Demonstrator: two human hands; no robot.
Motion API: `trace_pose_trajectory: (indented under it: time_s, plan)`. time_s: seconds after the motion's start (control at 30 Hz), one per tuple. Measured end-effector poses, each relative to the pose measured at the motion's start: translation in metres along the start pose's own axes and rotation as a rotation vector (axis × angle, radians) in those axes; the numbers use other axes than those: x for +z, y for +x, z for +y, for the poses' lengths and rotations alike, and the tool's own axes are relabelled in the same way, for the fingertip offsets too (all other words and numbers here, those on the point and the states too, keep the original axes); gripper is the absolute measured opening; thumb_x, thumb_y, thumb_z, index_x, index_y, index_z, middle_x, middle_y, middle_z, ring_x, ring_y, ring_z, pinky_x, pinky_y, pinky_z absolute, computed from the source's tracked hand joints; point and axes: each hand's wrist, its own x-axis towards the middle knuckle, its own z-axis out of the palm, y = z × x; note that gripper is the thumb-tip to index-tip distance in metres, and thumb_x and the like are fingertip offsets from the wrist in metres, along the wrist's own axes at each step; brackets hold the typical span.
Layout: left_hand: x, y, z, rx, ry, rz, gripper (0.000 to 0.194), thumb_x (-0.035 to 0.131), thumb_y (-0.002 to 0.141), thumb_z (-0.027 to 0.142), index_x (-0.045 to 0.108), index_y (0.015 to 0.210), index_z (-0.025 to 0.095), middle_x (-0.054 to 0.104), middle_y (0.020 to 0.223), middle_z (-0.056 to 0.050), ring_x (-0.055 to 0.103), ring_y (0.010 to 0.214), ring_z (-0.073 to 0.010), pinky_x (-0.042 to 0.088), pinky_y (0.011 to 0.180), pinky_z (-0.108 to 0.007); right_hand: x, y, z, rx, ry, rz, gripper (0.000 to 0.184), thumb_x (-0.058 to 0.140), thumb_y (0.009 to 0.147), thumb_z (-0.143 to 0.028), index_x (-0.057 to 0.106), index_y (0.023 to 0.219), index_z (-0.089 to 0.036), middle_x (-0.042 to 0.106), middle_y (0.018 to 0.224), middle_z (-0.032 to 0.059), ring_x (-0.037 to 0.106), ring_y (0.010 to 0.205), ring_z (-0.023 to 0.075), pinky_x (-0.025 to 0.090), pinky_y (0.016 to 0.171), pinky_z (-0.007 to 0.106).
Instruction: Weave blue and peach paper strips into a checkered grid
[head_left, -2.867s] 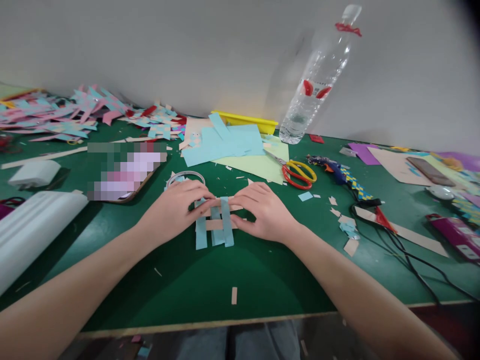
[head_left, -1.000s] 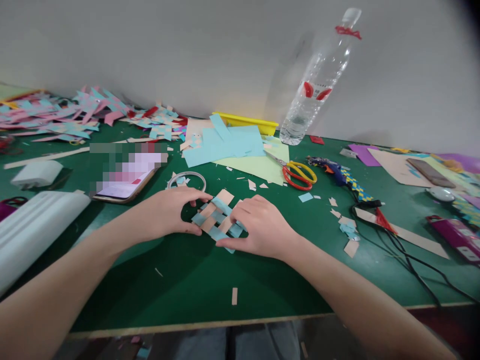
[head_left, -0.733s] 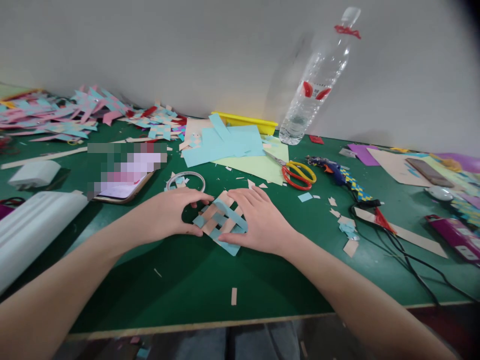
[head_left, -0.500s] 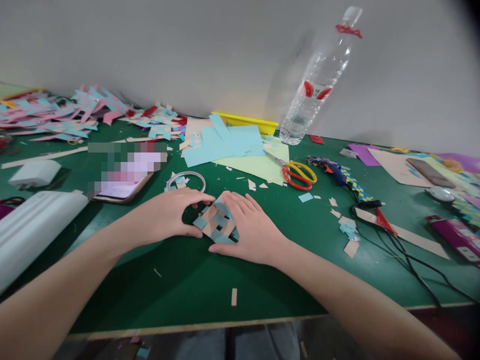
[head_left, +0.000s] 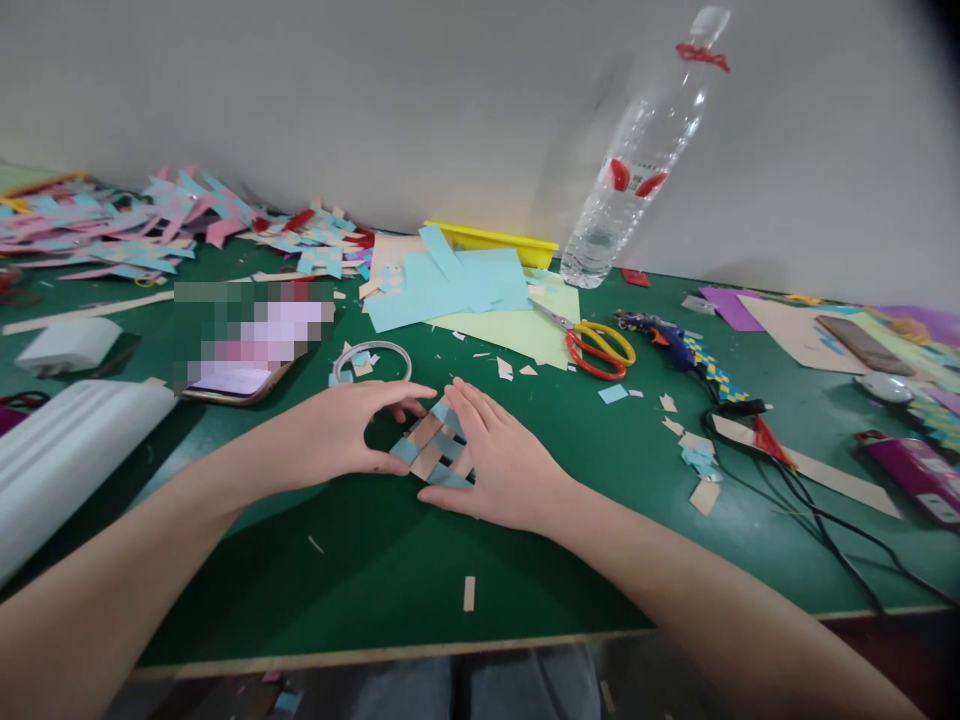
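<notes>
A small woven square of blue and tan paper strips (head_left: pixel 433 446) lies on the green table (head_left: pixel 420 560), turned like a diamond. My right hand (head_left: pixel 501 460) lies flat over its right half, fingers stretched out and pressing it down. My left hand (head_left: pixel 341 432) curves round its left corner, thumb and forefinger apart and touching the edges. Part of the weave is hidden under my right palm.
A tape ring (head_left: pixel 372 356) lies just behind my hands, a phone (head_left: pixel 240 372) to the left, and a white roll (head_left: pixel 67 450) at the far left. Blue and green paper sheets (head_left: pixel 465 290), red and yellow scissors (head_left: pixel 598 346), a plastic bottle (head_left: pixel 637 170) and black cables (head_left: pixel 810 500) are behind and right.
The woven piece was turned from square-on to diamond-wise. My right hand slid left over it and flattened on top. My left hand stayed at the left corner.
</notes>
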Motion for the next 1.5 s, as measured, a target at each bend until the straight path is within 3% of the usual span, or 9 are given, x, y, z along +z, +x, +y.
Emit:
trace_pose_trajectory:
  time_s: [0.5, 0.63, 0.73, 0.97, 1.07, 1.2, 1.33, 1.5]
  plan:
    - [0.001, 0.0, 0.002, 0.01, -0.034, 0.001, 0.076, 0.073, 0.072, 0.063, 0.053, 0.138, 0.032, 0.069, 0.118, -0.005, 0.065, 0.1, -0.0261, 0.054, 0.084, -0.036, 0.001, -0.001, 0.003, -0.017, 0.007, 0.024, 0.107, 0.062, 0.077, -0.071, 0.025, 0.153, -0.005, 0.023, 0.161, 0.0209, 0.018, 0.151, 0.033, 0.025, 0.123, 0.052]
    - [-0.001, 0.0, 0.0, -0.046, -0.061, 0.007, 0.074, 0.075, 0.069, 0.062, 0.057, 0.133, 0.028, 0.07, 0.11, -0.005, 0.067, 0.089, -0.0238, 0.056, 0.075, -0.034, -0.004, -0.004, 0.002, -0.012, 0.01, 0.052, 0.108, 0.06, 0.076, -0.075, 0.025, 0.153, -0.006, 0.022, 0.162, 0.0197, 0.018, 0.151, 0.0328, 0.022, 0.123, 0.053]
    - [-0.004, 0.0, 0.0, -0.121, -0.152, -0.019, 0.068, 0.075, 0.071, 0.056, 0.058, 0.13, 0.027, 0.072, 0.102, -0.004, 0.068, 0.078, -0.0209, 0.056, 0.069, -0.032, -0.007, -0.005, 0.0, 0.01, -0.004, 0.05, 0.11, 0.063, 0.074, -0.073, 0.025, 0.153, -0.007, 0.022, 0.162, 0.0196, 0.023, 0.15, 0.0341, 0.027, 0.122, 0.052]
    - [-0.005, 0.003, 0.002, -0.173, -0.245, -0.035, 0.054, 0.07, 0.074, 0.048, 0.061, 0.122, 0.026, 0.075, 0.094, -0.002, 0.071, 0.08, -0.0212, 0.057, 0.075, -0.032, -0.01, -0.009, -0.002, -0.004, -0.042, -0.003, 0.103, 0.07, 0.075, -0.06, 0.027, 0.152, -0.007, 0.024, 0.161, 0.0186, 0.021, 0.15, 0.036, 0.026, 0.121, 0.055]
    - [-0.005, 0.003, 0.002, -0.168, -0.26, -0.039, 0.051, 0.069, 0.074, 0.047, 0.062, 0.12, 0.025, 0.076, 0.094, -0.003, 0.071, 0.081, -0.0213, 0.057, 0.076, -0.032, -0.015, -0.01, -0.001, -0.046, -0.035, 0.019, 0.095, 0.072, 0.074, -0.058, 0.036, 0.147, -0.009, 0.03, 0.159, 0.019, 0.025, 0.148, 0.0369, 0.026, 0.12, 0.057]
    - [-0.006, 0.002, 0.002, -0.153, -0.246, -0.046, 0.049, 0.067, 0.076, 0.045, 0.061, 0.12, 0.024, 0.076, 0.095, -0.004, 0.072, 0.083, -0.0218, 0.057, 0.076, -0.032, -0.028, -0.008, 0.005, -0.185, 0.015, 0.066, 0.064, 0.071, 0.08, -0.047, 0.052, 0.132, -0.014, 0.053, 0.143, 0.015, 0.045, 0.137, 0.0278, 0.03, 0.119, 0.05]
    - [-0.006, 0.001, 0.001, -0.147, -0.219, -0.046, 0.047, 0.066, 0.077, 0.044, 0.061, 0.12, 0.024, 0.075, 0.099, -0.004, 0.072, 0.085, -0.022, 0.057, 0.077, -0.032, -0.047, -0.004, 0.021, -0.362, 0.103, -0.056, 0.06, 0.069, 0.085, -0.044, 0.052, 0.135, -0.016, 0.049, 0.146, 0.0132, 0.042, 0.139, 0.0242, 0.034, 0.117, 0.043]
    - [-0.004, 0.001, 0.001, -0.138, -0.198, -0.028, 0.047, 0.067, 0.079, 0.052, 0.063, 0.117, 0.026, 0.074, 0.093, -0.004, 0.07, 0.077, -0.0214, 0.055, 0.068, -0.032, -0.058, 0.002, 0.053, -0.246, 0.276, -0.182, 0.056, 0.067, 0.087, -0.039, 0.051, 0.139, -0.026, 0.052, 0.146, 0.0055, 0.053, 0.131, 0.0224, 0.048, 0.106, 0.038]
